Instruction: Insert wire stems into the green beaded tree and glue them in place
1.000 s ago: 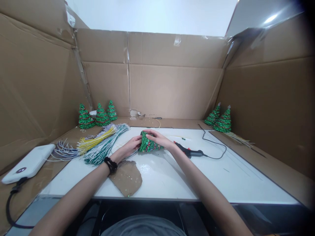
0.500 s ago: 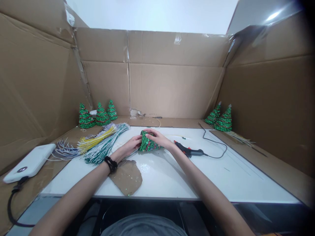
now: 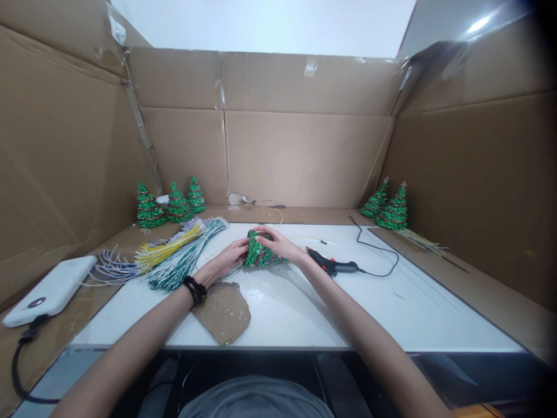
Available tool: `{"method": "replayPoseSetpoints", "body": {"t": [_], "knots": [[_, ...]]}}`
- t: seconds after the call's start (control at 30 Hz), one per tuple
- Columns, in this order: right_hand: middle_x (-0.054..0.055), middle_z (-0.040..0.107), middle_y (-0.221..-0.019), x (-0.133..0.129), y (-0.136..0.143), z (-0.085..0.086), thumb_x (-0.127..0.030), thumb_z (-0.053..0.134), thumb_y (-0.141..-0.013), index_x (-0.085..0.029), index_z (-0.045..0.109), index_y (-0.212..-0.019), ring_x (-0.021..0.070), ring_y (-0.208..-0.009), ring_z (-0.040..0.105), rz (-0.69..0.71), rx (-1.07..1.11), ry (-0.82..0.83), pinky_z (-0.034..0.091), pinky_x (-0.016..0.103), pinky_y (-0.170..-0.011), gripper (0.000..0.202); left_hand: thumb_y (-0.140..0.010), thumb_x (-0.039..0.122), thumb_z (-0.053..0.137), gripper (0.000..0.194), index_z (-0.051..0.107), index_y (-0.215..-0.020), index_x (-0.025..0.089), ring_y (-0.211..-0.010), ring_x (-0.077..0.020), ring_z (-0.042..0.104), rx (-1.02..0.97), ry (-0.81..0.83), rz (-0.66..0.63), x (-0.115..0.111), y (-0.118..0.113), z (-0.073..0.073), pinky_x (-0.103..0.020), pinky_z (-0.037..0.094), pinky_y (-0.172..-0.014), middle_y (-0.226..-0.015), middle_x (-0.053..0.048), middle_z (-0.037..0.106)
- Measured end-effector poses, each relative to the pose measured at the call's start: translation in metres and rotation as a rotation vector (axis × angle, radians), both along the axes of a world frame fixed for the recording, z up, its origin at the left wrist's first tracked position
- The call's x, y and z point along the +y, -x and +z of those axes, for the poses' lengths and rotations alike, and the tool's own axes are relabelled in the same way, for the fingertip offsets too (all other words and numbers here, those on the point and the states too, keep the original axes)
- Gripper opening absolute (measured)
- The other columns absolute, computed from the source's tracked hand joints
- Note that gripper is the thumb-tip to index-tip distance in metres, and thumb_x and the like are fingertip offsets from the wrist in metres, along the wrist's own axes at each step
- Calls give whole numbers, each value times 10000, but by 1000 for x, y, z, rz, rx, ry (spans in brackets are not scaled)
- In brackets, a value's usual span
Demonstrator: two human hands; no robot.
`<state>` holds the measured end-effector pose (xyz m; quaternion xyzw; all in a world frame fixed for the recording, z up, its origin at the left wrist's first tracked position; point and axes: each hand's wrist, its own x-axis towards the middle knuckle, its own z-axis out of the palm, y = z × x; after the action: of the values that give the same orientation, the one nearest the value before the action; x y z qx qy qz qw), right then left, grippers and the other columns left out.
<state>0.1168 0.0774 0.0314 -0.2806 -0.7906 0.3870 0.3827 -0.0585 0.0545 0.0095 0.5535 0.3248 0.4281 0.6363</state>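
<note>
Both hands hold a small green glittery Christmas tree (image 3: pixel 261 255) with red trim, tilted over the middle of the white board. My left hand (image 3: pixel 234 255) pinches its left side, the fingertips partly hidden. Curled over the top and right side is my right hand (image 3: pixel 281 244), its thumb pressed on the front. A thin pale strand runs near the left fingers. Just right of the tree lies a black and red hot glue gun (image 3: pixel 333 264). A brown cardboard piece (image 3: pixel 224 313) with glitter specks rests in front of my left wrist.
Bundles of green-white wire ties (image 3: pixel 187 261) and yellow wire ties (image 3: pixel 169 247) lie at left, beside a white power bank (image 3: pixel 52 290). Finished-looking trees (image 3: pixel 150 209) stand back left, and two more (image 3: pixel 394 209) back right. Cardboard walls (image 3: pixel 304 157) enclose the white board (image 3: pixel 300 325). The glue gun's cord (image 3: pixel 387 273) curves rightward.
The tree has tilted slightly in my hands, which keep their grip in nearly the same place. The whole view has shifted a little.
</note>
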Motion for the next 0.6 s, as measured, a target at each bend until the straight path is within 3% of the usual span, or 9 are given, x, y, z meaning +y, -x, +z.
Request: {"method": "replayPoseSetpoints", "body": {"t": [0.2, 0.43, 0.6], "knots": [[51, 608, -1099, -1, -1, 0, -373, 514, -857, -220, 546, -1129, 175, -1017, 559, -20, -10, 14, 442, 340, -899, 314, -712, 270, 676, 416, 629, -1106, 146, -664, -109, 535, 2, -23, -12, 7, 3, -7, -214, 392, -611, -864, -61, 663], [64, 578, -1194, -7, -1, 2, -452, 489, -859, -231, 549, -1158, 191, -1089, 530, -35, 39, 71, 397, 344, -946, 377, -739, 298, 658, 389, 627, -1099, 154, -677, -114, 542, 65, -13, -36, 3, 5, 0, -213, 399, -605, -867, -55, 653], [47, 626, -963, -3, -3, 3, -550, 488, -813, -200, 583, -807, 188, -924, 561, -235, 255, 90, 426, 325, -848, 363, -721, 316, 671, 400, 640, -1080, 142, -607, -103, 499, 96, -27, -7, 6, 7, -2, -204, 341, -533, -780, -45, 640]]}}
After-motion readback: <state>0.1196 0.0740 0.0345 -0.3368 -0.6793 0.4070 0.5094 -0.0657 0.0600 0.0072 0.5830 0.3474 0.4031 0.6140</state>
